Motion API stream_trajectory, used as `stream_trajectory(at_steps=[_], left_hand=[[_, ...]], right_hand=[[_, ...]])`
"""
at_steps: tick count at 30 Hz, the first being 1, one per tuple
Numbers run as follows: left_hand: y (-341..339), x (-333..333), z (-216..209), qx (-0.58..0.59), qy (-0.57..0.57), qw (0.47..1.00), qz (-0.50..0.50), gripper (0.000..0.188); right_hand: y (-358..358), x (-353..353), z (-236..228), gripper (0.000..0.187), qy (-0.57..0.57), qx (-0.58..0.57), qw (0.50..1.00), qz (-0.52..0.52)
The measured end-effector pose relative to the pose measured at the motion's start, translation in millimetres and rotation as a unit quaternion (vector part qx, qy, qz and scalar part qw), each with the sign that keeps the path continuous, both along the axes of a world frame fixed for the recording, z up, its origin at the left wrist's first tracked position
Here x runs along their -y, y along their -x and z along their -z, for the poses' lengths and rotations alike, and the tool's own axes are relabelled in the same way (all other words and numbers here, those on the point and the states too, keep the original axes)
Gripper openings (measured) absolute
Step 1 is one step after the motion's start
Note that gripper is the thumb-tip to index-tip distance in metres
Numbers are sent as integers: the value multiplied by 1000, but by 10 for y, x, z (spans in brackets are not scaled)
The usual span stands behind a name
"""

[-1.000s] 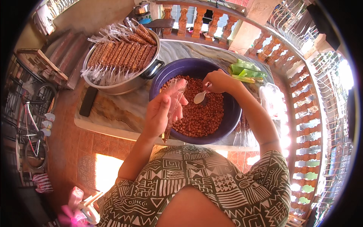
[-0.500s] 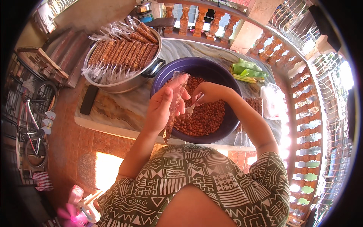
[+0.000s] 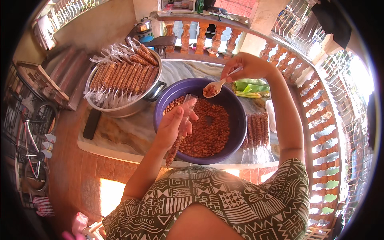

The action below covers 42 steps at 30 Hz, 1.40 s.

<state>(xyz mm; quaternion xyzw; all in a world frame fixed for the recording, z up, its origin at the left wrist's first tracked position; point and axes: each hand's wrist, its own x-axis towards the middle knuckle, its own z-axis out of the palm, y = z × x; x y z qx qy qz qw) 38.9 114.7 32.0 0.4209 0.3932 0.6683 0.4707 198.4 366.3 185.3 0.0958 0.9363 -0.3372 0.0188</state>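
Note:
A narrow clear plastic bag (image 3: 191, 102), partly filled with reddish-brown peanuts, stands upright in my left hand (image 3: 175, 125), its open mouth at the top. My right hand (image 3: 249, 66) grips a pale spoon (image 3: 217, 86) by its handle, and peanuts lie in the spoon's bowl. The spoon is raised over the far side of a purple basin (image 3: 241, 138), apart from the bag's mouth. Loose peanuts (image 3: 206, 140) cover the bottom of the basin, below both hands.
Left of the basin, a large metal pot (image 3: 120, 112) holds many filled bags (image 3: 124, 74). More filled bags (image 3: 257, 130) lie to the right, near green leaves (image 3: 248, 86) and a white plastic container (image 3: 271, 116). A dark oblong object (image 3: 91, 124) rests on the marbled table (image 3: 116, 136).
My right hand has lifted the spoon out of the peanuts, up and to the right, with peanuts in it. My left hand still holds the bag. The view has shifted slightly.

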Motion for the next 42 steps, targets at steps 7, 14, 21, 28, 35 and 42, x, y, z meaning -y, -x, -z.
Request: stream_trajectory(at_steps=[7,14,21,28,35,42], left_hand=[[-39,-72,22,-14,12,999,30,56],[-85,-89,9,-22,15,999,37,57],[-74,-86,47,-4,10,999,36,58],[-80,-97,68,-4,5,999,44,58],[-92,-105,51,-6,6,999,45,56],[-108,-104,29,13,0,999,48,56]], right_hand=[[159,158,-315,18,-62,27,998,-17],[312,387,-419,14,-125,70,989,-33],[368,512,-435,12,-154,69,985,-28],[380,564,-435,11,-240,40,969,-43],[306,567,-433,10,-263,-16,964,-46],[312,648,-459,9,-266,11,963,-29]])
